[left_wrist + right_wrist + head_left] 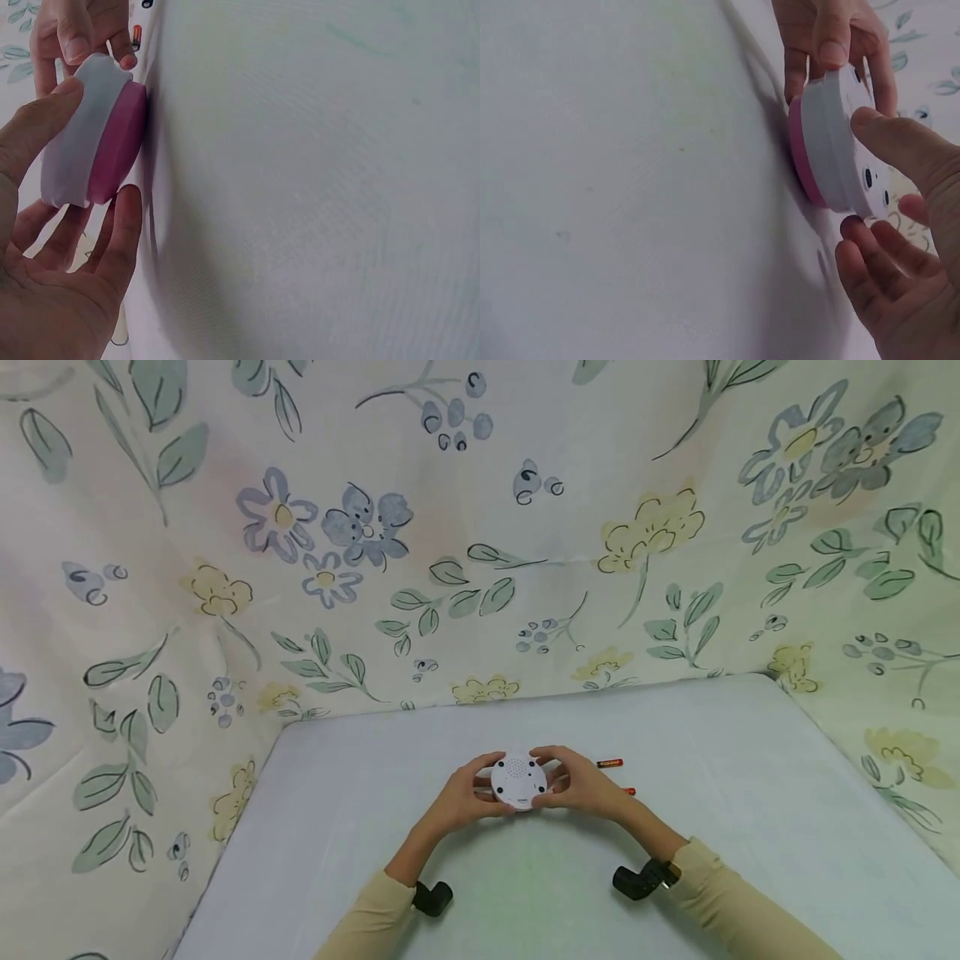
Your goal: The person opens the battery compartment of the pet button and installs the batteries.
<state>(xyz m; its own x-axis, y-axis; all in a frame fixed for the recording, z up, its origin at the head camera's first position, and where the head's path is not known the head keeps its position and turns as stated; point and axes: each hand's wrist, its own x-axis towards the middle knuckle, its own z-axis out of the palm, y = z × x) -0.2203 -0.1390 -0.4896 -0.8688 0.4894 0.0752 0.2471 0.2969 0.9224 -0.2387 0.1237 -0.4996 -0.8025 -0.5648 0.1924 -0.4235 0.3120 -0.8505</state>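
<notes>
On the pale table (750, 793), the left hand (457, 797) curls thumb and fingers round the left rim of a round white device (518, 781) with a pink base. The right hand (585, 785) grips its right rim likewise. Two red-tipped batteries (610, 763) lie just right.

White disc (518, 781), pink base; floral cloth (480, 527); red batteries (610, 763).
</notes>
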